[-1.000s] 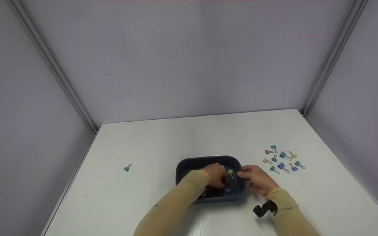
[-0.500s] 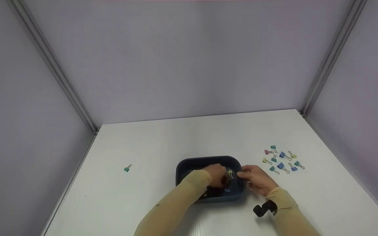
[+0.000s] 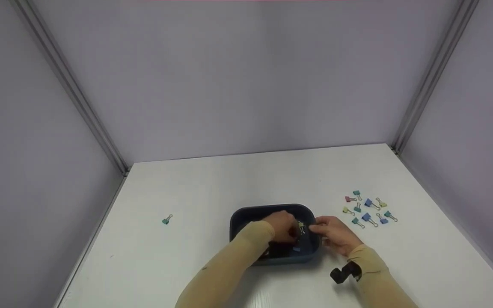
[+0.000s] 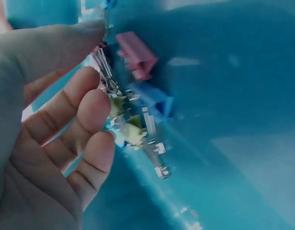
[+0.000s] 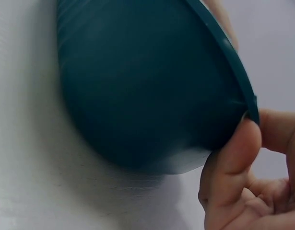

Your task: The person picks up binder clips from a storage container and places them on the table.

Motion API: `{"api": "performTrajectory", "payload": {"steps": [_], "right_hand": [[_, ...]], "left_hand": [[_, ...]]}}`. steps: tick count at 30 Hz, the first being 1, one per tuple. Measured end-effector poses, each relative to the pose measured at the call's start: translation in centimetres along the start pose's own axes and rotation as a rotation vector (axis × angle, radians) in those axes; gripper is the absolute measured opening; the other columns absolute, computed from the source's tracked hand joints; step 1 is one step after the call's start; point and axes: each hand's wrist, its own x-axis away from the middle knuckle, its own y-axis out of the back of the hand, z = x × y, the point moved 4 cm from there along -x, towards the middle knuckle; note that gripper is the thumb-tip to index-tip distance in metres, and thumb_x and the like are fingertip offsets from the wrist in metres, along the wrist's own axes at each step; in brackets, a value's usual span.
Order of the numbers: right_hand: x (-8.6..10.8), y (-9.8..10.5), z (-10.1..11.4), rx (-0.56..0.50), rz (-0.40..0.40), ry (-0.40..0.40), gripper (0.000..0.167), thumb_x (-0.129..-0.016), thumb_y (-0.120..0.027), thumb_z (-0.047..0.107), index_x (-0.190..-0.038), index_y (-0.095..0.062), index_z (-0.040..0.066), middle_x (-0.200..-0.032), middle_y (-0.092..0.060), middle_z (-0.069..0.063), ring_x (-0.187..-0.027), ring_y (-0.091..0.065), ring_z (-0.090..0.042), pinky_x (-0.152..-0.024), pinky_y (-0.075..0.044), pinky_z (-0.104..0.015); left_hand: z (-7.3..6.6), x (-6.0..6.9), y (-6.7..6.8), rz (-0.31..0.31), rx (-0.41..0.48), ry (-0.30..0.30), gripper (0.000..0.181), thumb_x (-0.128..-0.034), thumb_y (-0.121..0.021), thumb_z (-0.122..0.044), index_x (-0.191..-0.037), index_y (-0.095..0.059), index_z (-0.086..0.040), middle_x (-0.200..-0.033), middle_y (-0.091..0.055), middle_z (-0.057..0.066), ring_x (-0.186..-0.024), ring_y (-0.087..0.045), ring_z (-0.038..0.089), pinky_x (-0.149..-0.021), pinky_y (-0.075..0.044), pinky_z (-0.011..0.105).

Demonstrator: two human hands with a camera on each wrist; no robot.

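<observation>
A dark teal plastic bin (image 3: 289,260) stands on the white table. My right hand (image 3: 336,234) pinches its right rim between thumb and fingers; in the right wrist view the thumb (image 5: 241,143) presses the bin wall (image 5: 137,86) near the rim. My left hand (image 3: 283,226) reaches down inside the bin, fingers bent. In the left wrist view that hand (image 4: 51,110) is at a cluster of binder clips, among them a pink clip (image 4: 137,55), a blue clip (image 4: 154,100) and a yellow clip (image 4: 134,134). Blur hides whether its thumb and fingers hold one.
Several coloured binder clips (image 3: 369,217) lie loose on the table right of the bin. A lone green binder clip (image 3: 167,220) lies far left. Pale panels (image 3: 246,77) enclose the table at the back and sides. A black wrist device (image 3: 345,272) sits on the right wrist.
My left hand shifts slightly within the bin, rising a little since half a second ago. The right hand and the bin stay where they were.
</observation>
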Motion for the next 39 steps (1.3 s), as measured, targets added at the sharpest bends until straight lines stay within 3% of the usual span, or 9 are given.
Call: {"api": "performTrajectory", "payload": {"steps": [8, 17, 27, 34, 39], "right_hand": [[-0.3, -0.1, -0.2, -0.020, 0.022, 0.017, 0.034, -0.089, -0.066, 0.011, -0.114, -0.054, -0.008, -0.099, -0.062, -0.014, -0.082, -0.056, -0.021, -0.063, -0.043, -0.031], [-0.2, -0.1, -0.2, -0.045, 0.024, 0.016, 0.036, -0.090, -0.064, 0.010, -0.117, -0.052, -0.011, -0.103, -0.060, -0.017, -0.086, -0.058, -0.024, -0.065, -0.049, -0.033], [-0.1, -0.2, -0.1, -0.033, 0.014, 0.015, 0.037, -0.091, -0.065, 0.012, -0.118, -0.052, -0.010, -0.105, -0.062, -0.018, -0.089, -0.060, -0.026, -0.068, -0.049, -0.034], [-0.2, -0.1, -0.1, -0.031, -0.022, -0.008, 0.040, -0.089, -0.067, 0.013, -0.120, -0.052, -0.008, -0.107, -0.062, -0.018, -0.089, -0.058, -0.026, -0.067, -0.046, -0.033], [-0.1, -0.2, 0.0, -0.025, -0.024, -0.007, 0.038, -0.090, -0.066, 0.012, -0.120, -0.053, -0.008, -0.107, -0.061, -0.019, -0.090, -0.057, -0.027, -0.067, -0.045, -0.033]], "left_hand": [[0.1, 1.5, 2.9, -0.155, 0.083, -0.055, 0.013, -0.0830, -0.076, -0.023, -0.096, -0.076, -0.019, -0.086, -0.066, -0.013, -0.078, -0.058, 0.001, -0.075, -0.047, 0.016], [1.4, 4.9, 6.1, -0.367, 0.134, -0.083, 0.013, -0.0838, -0.076, -0.022, -0.096, -0.075, -0.017, -0.088, -0.069, -0.009, -0.075, -0.058, -0.001, -0.071, -0.048, 0.013], [4.5, 8.6, 8.1, -0.485, 0.260, 0.027, 0.014, -0.0843, -0.075, -0.022, -0.097, -0.076, -0.014, -0.087, -0.069, -0.008, -0.077, -0.061, 0.002, -0.072, -0.050, 0.019], [7.1, 11.0, 8.3, -0.546, 0.303, 0.092, 0.014, -0.0848, -0.075, -0.023, -0.096, -0.075, -0.015, -0.087, -0.069, -0.008, -0.080, -0.061, 0.004, -0.077, -0.051, 0.025], [9.5, 13.4, 8.3, -0.580, 0.328, 0.139, 0.013, -0.0857, -0.074, -0.023, -0.095, -0.075, -0.013, -0.086, -0.069, -0.008, -0.080, -0.062, 0.005, -0.077, -0.052, 0.029]]}}
